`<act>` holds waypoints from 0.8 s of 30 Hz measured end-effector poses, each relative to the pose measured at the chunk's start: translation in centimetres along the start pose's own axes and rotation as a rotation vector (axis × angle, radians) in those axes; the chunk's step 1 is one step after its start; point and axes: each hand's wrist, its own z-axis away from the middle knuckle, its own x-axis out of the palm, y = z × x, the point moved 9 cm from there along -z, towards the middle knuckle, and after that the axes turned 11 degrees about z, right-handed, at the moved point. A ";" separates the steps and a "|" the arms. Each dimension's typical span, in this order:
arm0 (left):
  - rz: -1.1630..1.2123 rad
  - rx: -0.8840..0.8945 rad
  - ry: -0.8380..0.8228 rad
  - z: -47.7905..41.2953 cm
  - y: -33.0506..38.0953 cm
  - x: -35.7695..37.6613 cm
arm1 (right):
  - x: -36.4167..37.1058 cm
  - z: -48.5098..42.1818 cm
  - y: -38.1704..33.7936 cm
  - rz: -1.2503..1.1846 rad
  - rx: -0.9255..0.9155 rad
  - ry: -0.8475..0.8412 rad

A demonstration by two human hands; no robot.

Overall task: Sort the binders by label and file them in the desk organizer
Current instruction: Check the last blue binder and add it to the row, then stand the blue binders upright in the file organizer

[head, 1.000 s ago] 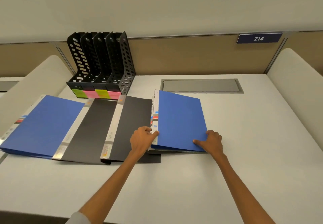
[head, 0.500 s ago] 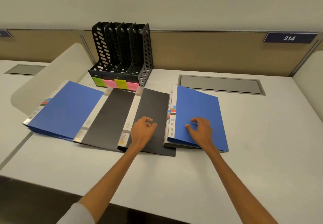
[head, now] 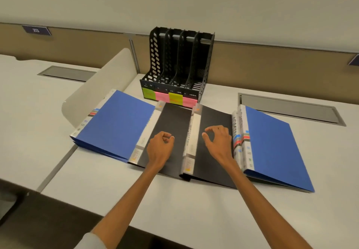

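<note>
Four binders lie flat, overlapped in row before desk organizer [head: 179, 70]: blue binder [head: 118, 122], black binder [head: 171, 128], second black binder [head: 215, 132], right blue binder [head: 275, 144]. My left hand [head: 159, 147] loosely curled, empty; right hand [head: 218, 142] half-open, empty. I judge: read spine label first, grip spine edge, match slot's sticky note [head: 148, 93].

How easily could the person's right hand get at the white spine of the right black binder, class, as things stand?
Probably easily. The right hand hovers open over the right black binder, its thumb beside the white spine. Nothing lies between them, and the left hand is over the neighbouring black binder.
</note>
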 end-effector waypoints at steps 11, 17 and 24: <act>0.031 -0.032 0.127 -3.8 -7.8 -12.1 | 12.1 1.3 -14.3 -0.044 -0.067 -0.164; 0.109 -0.079 0.228 -3.9 -10.0 -15.0 | 15.5 0.9 -17.7 -0.022 -0.147 -0.272; 0.004 -0.123 0.317 -5.1 -10.8 -19.1 | 17.7 -1.0 -22.0 -0.096 -0.189 -0.363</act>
